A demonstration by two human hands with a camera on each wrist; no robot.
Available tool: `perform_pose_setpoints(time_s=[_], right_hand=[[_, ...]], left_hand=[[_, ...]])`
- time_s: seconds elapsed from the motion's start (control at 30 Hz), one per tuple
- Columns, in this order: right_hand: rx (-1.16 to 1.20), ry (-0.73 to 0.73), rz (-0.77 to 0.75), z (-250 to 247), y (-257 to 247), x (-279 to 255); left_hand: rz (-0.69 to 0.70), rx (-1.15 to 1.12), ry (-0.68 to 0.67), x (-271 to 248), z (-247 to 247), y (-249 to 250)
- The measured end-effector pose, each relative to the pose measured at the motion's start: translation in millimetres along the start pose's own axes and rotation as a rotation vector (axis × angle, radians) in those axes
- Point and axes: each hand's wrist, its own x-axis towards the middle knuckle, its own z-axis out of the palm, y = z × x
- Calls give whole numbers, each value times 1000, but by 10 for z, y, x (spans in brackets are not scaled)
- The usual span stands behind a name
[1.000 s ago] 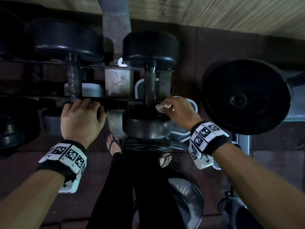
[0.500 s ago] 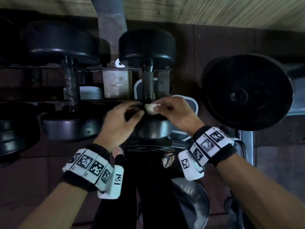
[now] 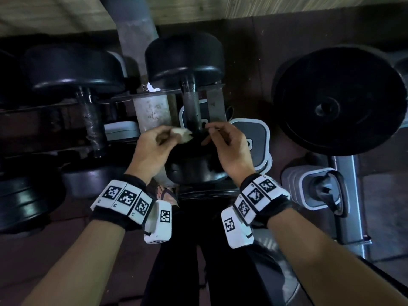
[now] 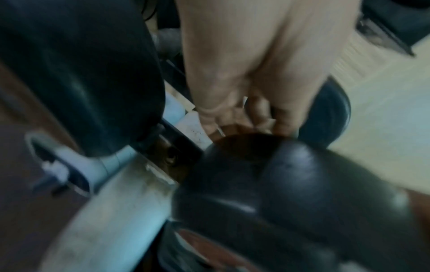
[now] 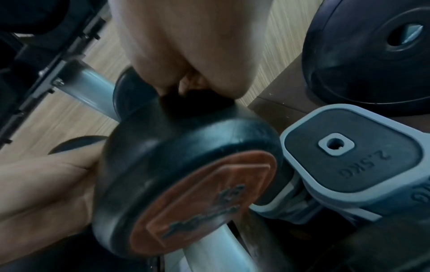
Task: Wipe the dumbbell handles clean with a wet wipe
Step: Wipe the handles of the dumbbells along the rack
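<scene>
Our left hand [image 3: 154,146] pinches the wet wipe [image 3: 181,135] just left of the dumbbell handle [image 3: 192,109], which runs away from us; our right hand [image 3: 229,144], fingers curled, holds nothing we can see.

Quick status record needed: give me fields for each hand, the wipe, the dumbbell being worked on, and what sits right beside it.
left hand: pinches the white wet wipe, pressed at the handle's left side
right hand: fingers curled beside the handle's right side; contents unclear
dumbbell: black round-headed dumbbell on the rack, dark knurled handle
neighbour: grey square 2.5 kg weight plate, at its right
</scene>
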Motion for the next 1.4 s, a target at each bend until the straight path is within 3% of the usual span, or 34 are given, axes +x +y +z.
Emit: perform_pose_setpoints(time_s=[0.07, 0.17, 0.3, 0.4, 0.5, 0.57, 0.7, 0.83, 0.9, 0.97, 1.1, 1.2, 1.3, 1.4], right_hand=[[-46, 106, 6, 76, 57, -7], [-55, 204, -32, 169, 114, -9], [-100, 272, -89, 199, 160, -1], [-122, 282, -73, 217, 174, -1], [-148, 304, -82, 234, 182, 3], [-155, 303, -96, 238, 188, 4], [-182, 291, -108, 235, 185, 1], [-176, 303, -116, 229, 188, 0], [-170, 304, -115, 230, 175, 1], [-167, 306, -116, 231, 171, -3], [-186, 305, -115, 229, 190, -3], [-191, 295, -112, 228, 202, 0], [-190, 290, -111, 222, 184, -2], [-183, 294, -117, 225, 182, -8]], left_hand=[[-78, 164, 39, 93, 25, -77], [-166, 134, -127, 211, 110, -21], [-139, 143, -285, 288, 99, 81], [-44, 273, -171, 163, 79, 34], [163, 521, -56, -12, 129, 104], [155, 598, -30, -42, 202, 185], [-28, 559, -65, 112, 214, 177], [-147, 230, -271, 276, 105, 86], [-175, 136, -293, 306, 122, 62], [-154, 134, -232, 264, 143, 41], [61, 536, -41, 53, 140, 33], [149, 596, 44, -86, 227, 122], [15, 547, -34, 96, 206, 96], [-141, 245, -188, 274, 128, 51]])
